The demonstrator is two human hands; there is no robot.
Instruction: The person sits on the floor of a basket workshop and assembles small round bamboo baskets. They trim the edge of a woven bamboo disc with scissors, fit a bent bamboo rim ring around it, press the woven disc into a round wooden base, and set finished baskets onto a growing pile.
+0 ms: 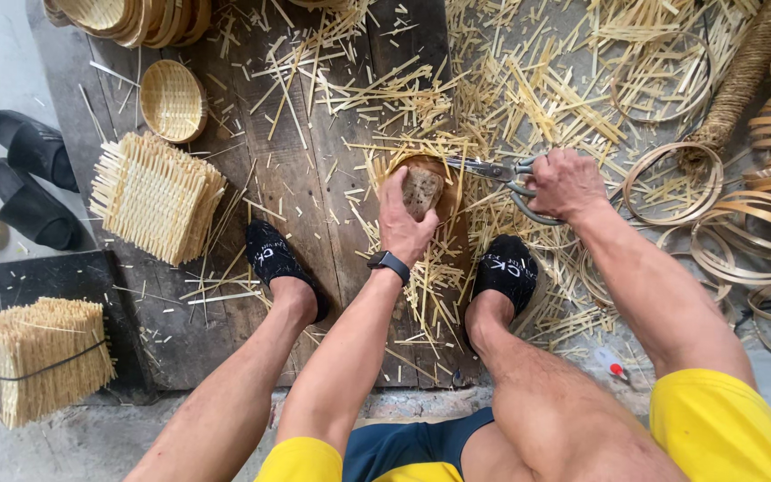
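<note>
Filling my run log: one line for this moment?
left hand: presses brown stone block | right hand: holds grey metal scissors | trimming woven bamboo mat

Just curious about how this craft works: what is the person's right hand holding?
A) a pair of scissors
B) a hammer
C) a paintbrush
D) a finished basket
A: the right hand grips the looped handles of metal scissors, whose blades point at the woven bamboo piece pressed down by the left hand.

Small round woven bamboo basket (430, 178) with spiky strip ends, pinned flat on the boards by a rough brown stone (421, 190) under the left palm, metal scissors (503, 175) gripped right, blades open at its rim.
</note>
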